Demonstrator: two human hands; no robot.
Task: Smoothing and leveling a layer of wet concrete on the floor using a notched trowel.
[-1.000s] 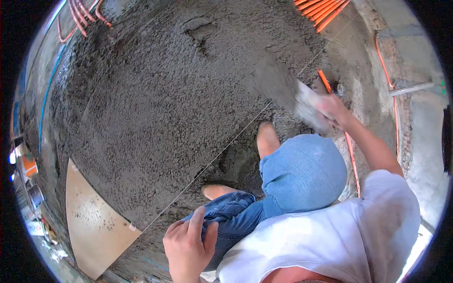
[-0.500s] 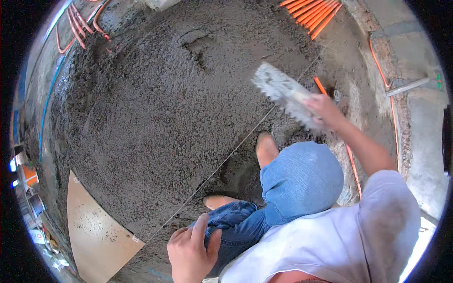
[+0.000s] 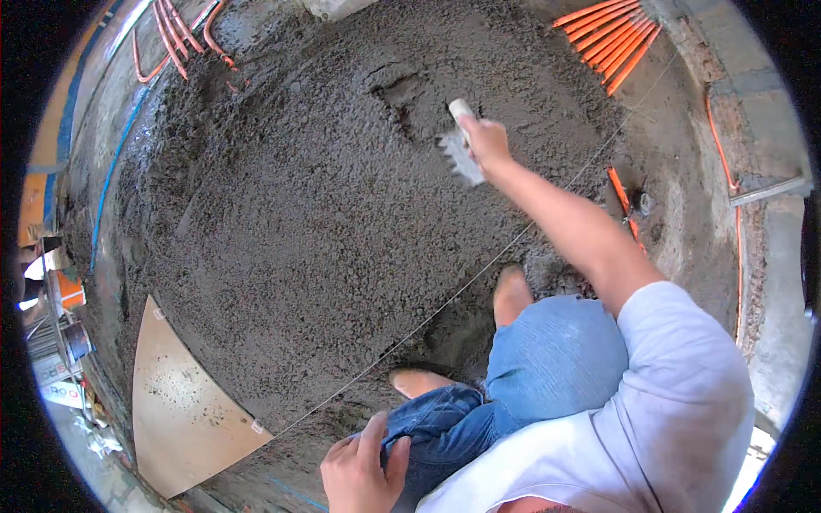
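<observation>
Grey wet mortar (image 3: 291, 222) covers the floor ahead of me, with a ragged dent near its top middle. Over that area my right hand (image 3: 486, 145) grips the pale handle of a flat trowel (image 3: 462, 167); its plate looks toothed along one edge, and whether it touches the mortar I cannot tell. My left hand (image 3: 362, 470) rests by my left knee (image 3: 432, 413), fingers loosely apart and holding nothing. A thin string (image 3: 402, 342) runs diagonally over the floor, past my bare feet (image 3: 511, 299).
A pale curved board (image 3: 188, 402) lies at lower left. Orange pipes (image 3: 616, 47) fan out at top right; more pipe stubs stand at top left (image 3: 171, 38) and beside the string (image 3: 620, 188). Blue tubing (image 3: 115, 179) runs along the left side, near containers and materials (image 3: 68, 342).
My right hand and trowel have moved from the right by the string to the upper middle over the mortar. My left hand has shifted slightly in view, as has the whole scene.
</observation>
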